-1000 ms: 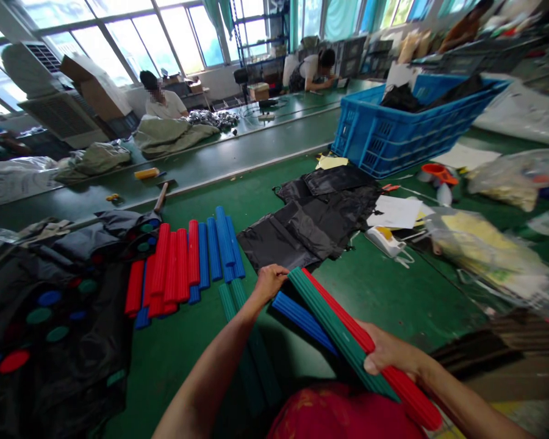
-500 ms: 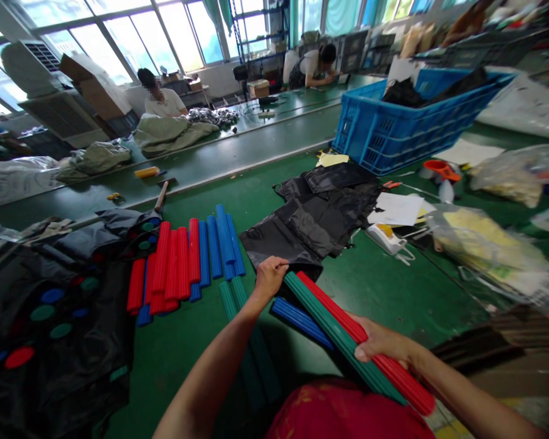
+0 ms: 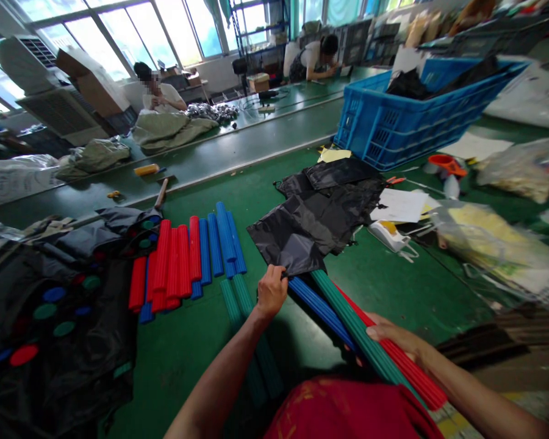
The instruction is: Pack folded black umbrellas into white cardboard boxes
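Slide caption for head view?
Left hand grips black bag by its edge; right hand holds green rod, red rod and blue rod, ends at that edge.

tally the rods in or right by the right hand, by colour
Red rod: 1
Green rod: 1
Blue rod: 1
Total in or right by the right hand: 3

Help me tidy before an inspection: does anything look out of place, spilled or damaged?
The right side: loose papers and plastic bags lie jumbled there, while the red sticks on the left lie roughly side by side. Nothing is plainly spilled or damaged.
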Motion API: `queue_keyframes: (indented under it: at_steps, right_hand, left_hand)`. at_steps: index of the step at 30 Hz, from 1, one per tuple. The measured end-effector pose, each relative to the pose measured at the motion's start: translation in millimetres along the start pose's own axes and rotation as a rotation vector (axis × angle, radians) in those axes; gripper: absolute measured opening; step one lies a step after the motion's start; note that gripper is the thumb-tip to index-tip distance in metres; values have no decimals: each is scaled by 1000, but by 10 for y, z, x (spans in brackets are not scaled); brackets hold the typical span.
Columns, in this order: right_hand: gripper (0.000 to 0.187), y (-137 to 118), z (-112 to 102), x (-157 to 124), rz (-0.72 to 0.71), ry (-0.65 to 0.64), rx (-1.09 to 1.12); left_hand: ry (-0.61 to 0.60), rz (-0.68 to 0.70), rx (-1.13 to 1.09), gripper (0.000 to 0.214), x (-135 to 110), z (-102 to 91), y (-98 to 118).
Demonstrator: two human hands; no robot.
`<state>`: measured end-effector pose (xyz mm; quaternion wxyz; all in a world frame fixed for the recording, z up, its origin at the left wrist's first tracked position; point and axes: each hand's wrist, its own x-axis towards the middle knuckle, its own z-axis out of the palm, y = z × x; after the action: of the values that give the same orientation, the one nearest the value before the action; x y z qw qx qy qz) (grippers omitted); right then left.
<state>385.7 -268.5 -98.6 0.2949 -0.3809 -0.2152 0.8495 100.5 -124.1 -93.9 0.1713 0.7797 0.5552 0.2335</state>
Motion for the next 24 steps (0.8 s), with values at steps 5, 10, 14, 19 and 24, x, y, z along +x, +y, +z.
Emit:
queue_keyframes:
  at_steps: [5, 10, 14, 19, 24]
  right_hand:
    - [80, 17, 3, 11, 11, 0, 8]
    - [82, -2, 40, 13, 22, 17, -41]
    - [81, -21, 80, 9, 5, 21, -34]
    - [77, -35, 111, 35, 27, 124, -2]
    - [77, -99, 196, 83, 9, 151, -13]
  left_hand:
    - [-17, -240, 47, 21, 115, 102, -71]
    - [-67, -167, 54, 33, 42, 105, -105]
    - [-83, -78, 52, 26, -119, 177, -89]
    - [21, -49, 40, 11, -230, 273, -29]
    - [108, 75, 48, 16, -227, 218, 146]
